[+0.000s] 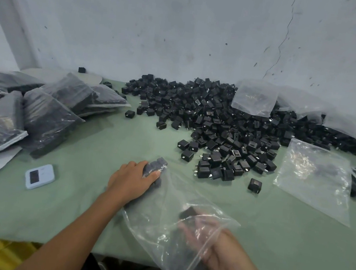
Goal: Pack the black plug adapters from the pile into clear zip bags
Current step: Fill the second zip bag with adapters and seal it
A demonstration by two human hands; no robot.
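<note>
Adapters, judged light, hard and slick, are gripped by their flat sides through the limp bag by the left hand. The right hand is blurred inside it; its grip cannot be told.

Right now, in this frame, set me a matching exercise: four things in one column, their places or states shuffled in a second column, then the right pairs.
Column one
1. filled bags
2. white device
3. spare clear bag
4. left grip

Column two
A. flat on the green cloth, at the near right of the adapter pile
B. holds a row of adapters at the open bag's far end
C. heaped at the far left
D. lying alone, screen up, left of centre

Pairs: 1-C, 2-D, 3-A, 4-B.
</note>
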